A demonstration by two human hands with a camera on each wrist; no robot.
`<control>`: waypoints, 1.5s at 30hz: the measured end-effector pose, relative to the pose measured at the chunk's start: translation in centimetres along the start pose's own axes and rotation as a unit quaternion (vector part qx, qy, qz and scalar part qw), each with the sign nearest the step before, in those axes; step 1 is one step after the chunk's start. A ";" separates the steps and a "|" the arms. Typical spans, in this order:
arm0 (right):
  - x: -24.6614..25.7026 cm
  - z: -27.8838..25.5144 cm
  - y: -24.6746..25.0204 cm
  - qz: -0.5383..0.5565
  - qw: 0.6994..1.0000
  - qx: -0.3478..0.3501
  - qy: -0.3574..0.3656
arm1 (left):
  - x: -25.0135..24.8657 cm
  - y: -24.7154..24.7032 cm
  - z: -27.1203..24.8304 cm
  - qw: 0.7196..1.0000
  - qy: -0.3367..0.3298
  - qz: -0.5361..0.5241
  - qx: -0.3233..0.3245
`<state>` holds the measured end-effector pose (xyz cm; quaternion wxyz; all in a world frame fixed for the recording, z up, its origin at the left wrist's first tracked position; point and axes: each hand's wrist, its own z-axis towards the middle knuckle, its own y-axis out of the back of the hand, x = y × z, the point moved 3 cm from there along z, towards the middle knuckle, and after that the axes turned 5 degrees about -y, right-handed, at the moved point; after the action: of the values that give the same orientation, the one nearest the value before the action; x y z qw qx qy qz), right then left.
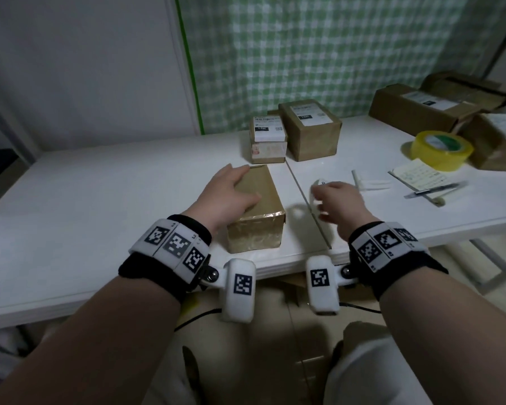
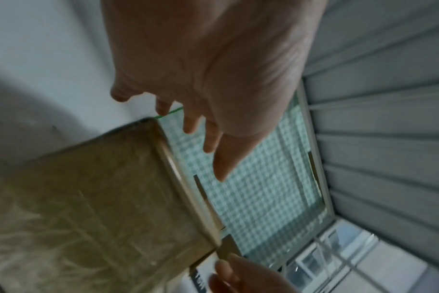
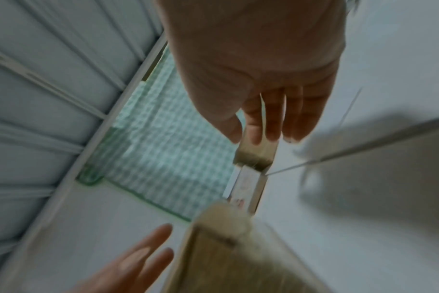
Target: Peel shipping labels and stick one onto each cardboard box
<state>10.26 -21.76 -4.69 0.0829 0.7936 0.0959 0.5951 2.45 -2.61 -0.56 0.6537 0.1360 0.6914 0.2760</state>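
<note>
The left hand [image 1: 228, 194] lies with fingers nearly straight over the top of the unlabelled cardboard box [image 1: 260, 211], steadying rather than gripping it. Just right of the box, the right hand [image 1: 338, 200] curls round a white shipping label [image 1: 314, 197], blurred; whether it is fully peeled I cannot tell. The label may land crooked or fold onto itself if those fingers let it droop. Two labelled boxes [image 1: 292, 133] stand beyond the fingertips.

On a white table [image 1: 105, 182] before a green checked curtain [image 1: 319, 54]: a yellow tape roll [image 1: 441, 149] at the right, just beside a notepad [image 1: 421, 178] with a pen [image 1: 434, 190] lying across it.
</note>
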 end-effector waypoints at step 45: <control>2.3 -4.3 -0.5 0.149 0.957 0.243 0.060 | -2.3 0.9 -1.0 0.953 -0.100 -0.264 -0.114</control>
<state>6.70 -20.64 -1.52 -0.2080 0.7577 0.1225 0.6064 1.55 -3.33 1.80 0.7800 -0.0999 0.5980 0.1552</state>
